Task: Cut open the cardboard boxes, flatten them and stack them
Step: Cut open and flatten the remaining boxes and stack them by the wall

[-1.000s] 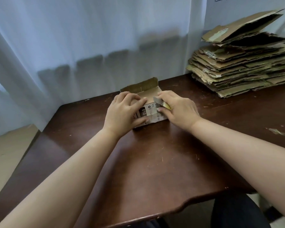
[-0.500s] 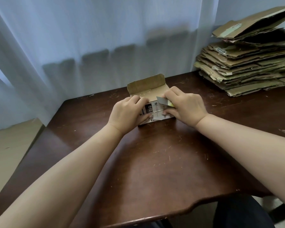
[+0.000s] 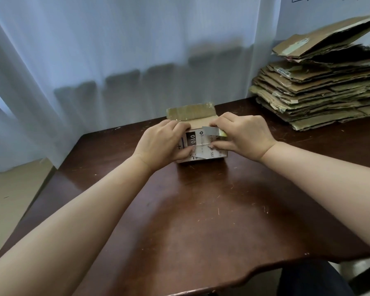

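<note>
Two hands on small cardboard box (image 3: 198,146): left hand (image 3: 160,144) grips side, right hand (image 3: 244,135) grips cutter (image 3: 214,131); far flap up, contents hidden.

A plain room in a home or small office, by the look of it: a dark wooden table (image 3: 201,221) against sheer white curtains (image 3: 115,50), flattened cardboard (image 3: 320,90) stacked in the corner.

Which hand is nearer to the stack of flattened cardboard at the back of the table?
The right hand. It grips the small box on the side toward the stack of flattened cardboard; the left hand holds the box's far side, farther away.
</note>
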{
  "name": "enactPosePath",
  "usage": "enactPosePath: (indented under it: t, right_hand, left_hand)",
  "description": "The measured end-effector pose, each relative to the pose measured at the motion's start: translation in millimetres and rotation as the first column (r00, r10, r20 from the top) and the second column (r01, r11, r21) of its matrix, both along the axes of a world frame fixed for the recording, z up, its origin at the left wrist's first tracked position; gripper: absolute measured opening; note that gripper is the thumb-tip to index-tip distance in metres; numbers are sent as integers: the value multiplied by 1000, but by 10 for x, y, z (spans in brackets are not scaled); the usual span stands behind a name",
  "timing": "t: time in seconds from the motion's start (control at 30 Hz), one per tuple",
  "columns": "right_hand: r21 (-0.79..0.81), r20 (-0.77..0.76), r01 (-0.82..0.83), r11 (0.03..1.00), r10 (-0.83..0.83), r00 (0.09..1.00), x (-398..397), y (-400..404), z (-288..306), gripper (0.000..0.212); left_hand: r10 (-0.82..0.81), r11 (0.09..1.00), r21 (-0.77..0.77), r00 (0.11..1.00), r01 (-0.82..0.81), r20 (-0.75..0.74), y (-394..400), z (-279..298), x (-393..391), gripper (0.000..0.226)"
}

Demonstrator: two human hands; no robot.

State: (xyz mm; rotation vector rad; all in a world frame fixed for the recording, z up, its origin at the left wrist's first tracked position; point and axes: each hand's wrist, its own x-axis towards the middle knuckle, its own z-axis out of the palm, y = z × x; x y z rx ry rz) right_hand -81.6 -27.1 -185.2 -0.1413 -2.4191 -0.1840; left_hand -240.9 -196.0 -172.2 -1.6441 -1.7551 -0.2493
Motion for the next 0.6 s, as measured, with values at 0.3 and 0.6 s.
enactPosePath:
  t: [0.3,0.6]
  right_hand:
    - [-265,56,-12,964,28,998,-95,33,354,56]
    - [-102,195,166,981,-144,970,-194,-120,539,61]
  left_hand:
    - [199,976,-144,944,-166,262,38,113,132,98]
    - [71,997,-69,807,-38,586,16,160,101,112]
